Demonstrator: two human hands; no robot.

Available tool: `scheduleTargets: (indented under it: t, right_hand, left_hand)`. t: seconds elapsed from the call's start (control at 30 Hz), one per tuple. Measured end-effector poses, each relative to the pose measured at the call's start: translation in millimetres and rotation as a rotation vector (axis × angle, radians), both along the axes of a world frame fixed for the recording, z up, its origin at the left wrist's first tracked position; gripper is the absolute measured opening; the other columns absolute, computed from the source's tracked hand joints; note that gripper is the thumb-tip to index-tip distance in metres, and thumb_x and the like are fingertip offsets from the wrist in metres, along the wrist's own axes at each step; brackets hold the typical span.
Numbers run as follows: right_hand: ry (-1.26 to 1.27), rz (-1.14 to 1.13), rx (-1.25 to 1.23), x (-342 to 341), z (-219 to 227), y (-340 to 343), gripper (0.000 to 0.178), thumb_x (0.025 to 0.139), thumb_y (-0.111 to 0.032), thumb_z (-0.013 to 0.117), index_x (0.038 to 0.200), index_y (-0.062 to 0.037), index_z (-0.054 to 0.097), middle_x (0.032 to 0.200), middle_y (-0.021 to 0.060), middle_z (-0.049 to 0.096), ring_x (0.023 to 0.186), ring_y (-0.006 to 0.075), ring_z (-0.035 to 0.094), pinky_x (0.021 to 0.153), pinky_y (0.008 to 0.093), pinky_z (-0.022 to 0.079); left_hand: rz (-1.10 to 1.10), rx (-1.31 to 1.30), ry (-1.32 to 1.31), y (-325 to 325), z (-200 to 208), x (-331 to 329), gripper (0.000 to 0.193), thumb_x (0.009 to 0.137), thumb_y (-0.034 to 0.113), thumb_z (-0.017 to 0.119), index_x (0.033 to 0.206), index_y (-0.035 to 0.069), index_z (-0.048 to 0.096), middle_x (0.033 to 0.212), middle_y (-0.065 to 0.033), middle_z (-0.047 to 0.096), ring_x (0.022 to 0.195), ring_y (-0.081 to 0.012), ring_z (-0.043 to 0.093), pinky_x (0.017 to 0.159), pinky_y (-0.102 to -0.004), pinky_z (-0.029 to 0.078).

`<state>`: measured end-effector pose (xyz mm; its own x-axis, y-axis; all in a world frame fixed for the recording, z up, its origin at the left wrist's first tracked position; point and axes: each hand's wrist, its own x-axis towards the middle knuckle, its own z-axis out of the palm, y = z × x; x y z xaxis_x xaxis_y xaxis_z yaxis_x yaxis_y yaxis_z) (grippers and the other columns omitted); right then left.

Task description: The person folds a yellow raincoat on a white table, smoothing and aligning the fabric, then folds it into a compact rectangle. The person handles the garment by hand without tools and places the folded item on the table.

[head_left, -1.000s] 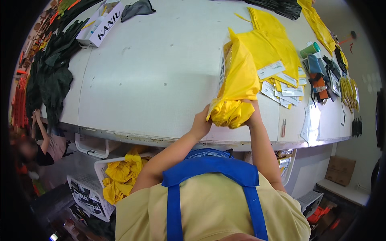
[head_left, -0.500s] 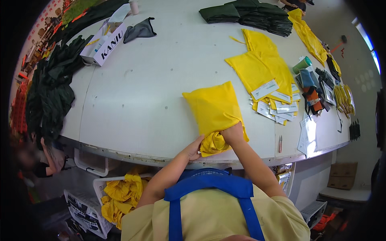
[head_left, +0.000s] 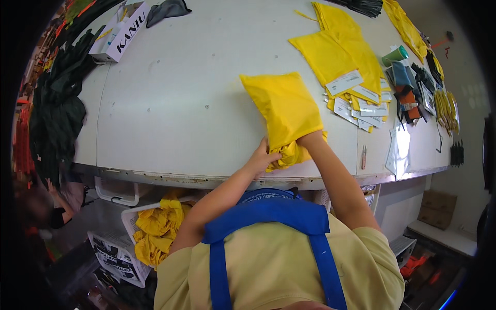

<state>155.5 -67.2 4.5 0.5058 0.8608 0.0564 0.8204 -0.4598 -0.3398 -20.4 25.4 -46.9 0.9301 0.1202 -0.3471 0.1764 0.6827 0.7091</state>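
A yellow fabric pouch (head_left: pixel 284 106), plump and roughly square, lies near the front edge of the table, its open end toward me. Bunched yellow cloth (head_left: pixel 290 156) shows at that opening, partly covered by the pouch. My left hand (head_left: pixel 261 158) grips the lower left corner of the pouch, with the thumb pressed on the cloth and the other fingers behind it. At the right side of the opening, my right hand (head_left: pixel 310 139) reaches in under the pouch's upper layer. Its fingers are hidden by the fabric.
Flat yellow pouches (head_left: pixel 341 51) lie to the right, with white labelled packets (head_left: pixel 356 101) on them. Small snips (head_left: pixel 363 157) rest near the front edge. Dark green garments (head_left: pixel 57 108) and a white box (head_left: pixel 119 33) are at left. A basket of yellow cloth (head_left: pixel 161 222) stands below.
My view has shifted, so the table things appear higher. My right hand has gone deeper into the pouch opening. The pouch covers more of the bunched cloth, and my left hand still grips its corner.
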Motion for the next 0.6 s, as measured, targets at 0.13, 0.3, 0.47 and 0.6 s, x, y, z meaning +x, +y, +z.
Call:
scheduleTargets:
  t: [0.13,0.3,0.47,0.6]
  right_hand:
    - [-0.042,0.060,0.158,-22.5,-16.8,6.1,0.054,0.089,-0.038,0.050,0.137,-0.0144,0.041,0.142,0.0099,0.039,0.131,0.0299,0.033,0.109,0.0429,0.025]
    - [-0.134,0.165,-0.029,-14.7,-20.7,12.1,0.057,0.086,-0.041,0.054,0.136,-0.0142,0.042,0.141,0.0094,0.041,0.130,0.0294,0.035,0.109,0.0427,0.025]
    - [0.118,0.162,0.011,18.0,-42.5,-5.3,0.062,0.084,-0.046,0.056,0.136,-0.0159,0.042,0.140,0.0065,0.042,0.129,0.0282,0.036,0.109,0.0422,0.024]
    - [0.106,0.118,0.077,-35.2,-31.0,6.9,0.061,0.085,-0.046,0.053,0.137,-0.0166,0.040,0.144,0.0093,0.036,0.133,0.0298,0.030,0.110,0.0435,0.019]
  left_hand:
    - [-0.138,-0.243,-0.027,21.2,30.6,1.7,0.063,0.081,0.004,0.059,0.137,0.008,0.029,0.130,-0.0088,0.045,0.120,-0.0218,0.046,0.098,-0.0337,0.040]
    - [0.084,-0.100,0.134,0.9,9.6,-4.2,0.061,0.083,0.003,0.058,0.137,0.008,0.029,0.132,-0.0092,0.044,0.120,-0.0219,0.046,0.099,-0.0338,0.040]
    - [0.199,-0.164,0.160,-3.8,6.3,-3.0,0.058,0.086,-0.001,0.049,0.139,0.008,0.028,0.132,-0.0089,0.045,0.121,-0.0216,0.046,0.100,-0.0332,0.039]
    - [0.059,-0.303,0.170,4.8,0.6,-15.9,0.057,0.088,0.007,0.052,0.140,0.010,0.029,0.132,-0.0088,0.046,0.121,-0.0216,0.047,0.100,-0.0352,0.040]
